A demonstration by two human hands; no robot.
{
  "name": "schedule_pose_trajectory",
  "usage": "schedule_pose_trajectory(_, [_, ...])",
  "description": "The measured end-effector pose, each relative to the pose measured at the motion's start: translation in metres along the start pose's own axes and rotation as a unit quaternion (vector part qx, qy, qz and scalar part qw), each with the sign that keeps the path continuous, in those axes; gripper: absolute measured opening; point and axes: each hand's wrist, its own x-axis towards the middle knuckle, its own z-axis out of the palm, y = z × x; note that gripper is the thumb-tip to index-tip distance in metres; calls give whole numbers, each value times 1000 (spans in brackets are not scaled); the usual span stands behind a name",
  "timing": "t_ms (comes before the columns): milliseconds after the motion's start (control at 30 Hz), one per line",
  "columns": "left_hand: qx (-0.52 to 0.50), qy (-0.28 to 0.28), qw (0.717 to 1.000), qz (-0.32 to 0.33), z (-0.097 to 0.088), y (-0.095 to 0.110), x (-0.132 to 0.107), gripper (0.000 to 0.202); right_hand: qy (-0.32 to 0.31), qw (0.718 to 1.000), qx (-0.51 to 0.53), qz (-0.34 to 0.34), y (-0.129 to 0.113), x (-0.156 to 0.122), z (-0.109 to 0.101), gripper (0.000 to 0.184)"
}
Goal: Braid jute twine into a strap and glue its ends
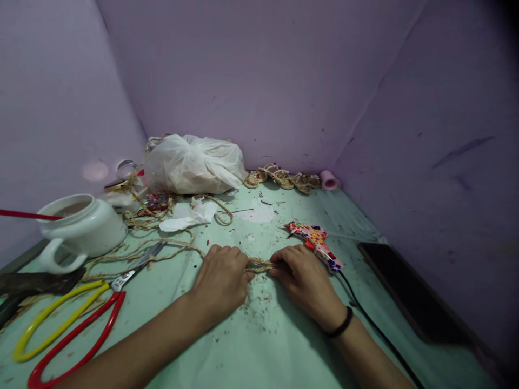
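Note:
Between my two hands stretches a short bundle of tan jute twine [259,265], several strands side by side. My left hand [225,275] is closed over its left part, knuckles up. At the right end, the thumb and fingers of my right hand [302,278] pinch the strands; a black band circles that wrist. From behind my left hand a loose length of twine [174,243] runs left across the table. Just beyond my right hand lies a glue gun [312,237] in a colourful patterned wrap, its black cord trailing toward me.
Scissors [117,283] with yellow and red handles lie left, near a white mug [87,227] holding a red stick. A white plastic bag [198,165], crumpled paper [188,214], coiled twine pieces [279,177] and a pink roll [329,180] stand farther back. A dark phone-like slab [405,292] lies right.

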Motion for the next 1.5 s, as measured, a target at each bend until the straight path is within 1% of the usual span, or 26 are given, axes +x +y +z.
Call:
schedule_pose_trajectory(100, [1,-7,1000,-1,-2,-1,0,15,2,999,42,17,2,-1,-1,11])
schedule_pose_trajectory(200, [-13,-5,1000,-11,-4,-4,0,17,27,994,102,6,7,-1,-3,15])
schedule_pose_trajectory(267, [-31,-9,999,-13,-5,-6,1,16,33,990,141,6,11,-1,-3,17])
schedule_pose_trajectory(333, [-38,-16,999,-13,-5,-8,2,18,21,986,167,18,14,0,-5,17])
schedule_pose_trajectory(400, [-18,-18,1000,-1,-5,-10,2,19,-1,982,187,35,14,0,-6,17])
schedule_pose_trajectory(533, [35,13,998,54,-1,-16,2,18,-30,969,238,60,12,0,-6,19])
schedule_pose_trajectory(667, [57,72,989,114,1,-23,1,18,-19,962,262,80,10,0,-5,24])
schedule_pose_trajectory(733, [68,94,984,135,1,-25,0,17,-19,958,274,86,9,1,-6,24])
schedule_pose_trajectory(800, [77,103,981,146,2,-26,1,16,-29,952,290,94,7,1,-7,21])
schedule_pose_trajectory(933, [89,102,979,155,3,-27,2,16,-52,937,326,119,4,1,-10,20])
schedule_pose_trajectory(1167, [81,113,977,163,3,-28,4,16,-53,920,365,136,2,-1,-9,16])
schedule_pose_trajectory(1267, [66,108,979,160,2,-28,4,17,-61,922,360,131,2,-1,-9,16])
schedule_pose_trajectory(1367, [35,95,985,139,2,-29,4,17,-61,928,349,119,2,-1,-9,16])
schedule_pose_trajectory(1433, [-14,89,987,132,2,-29,3,20,-51,938,327,101,3,-1,-7,16])
schedule_pose_trajectory(1500, [-76,92,982,143,3,-28,3,29,-39,953,292,74,3,-3,-6,17])
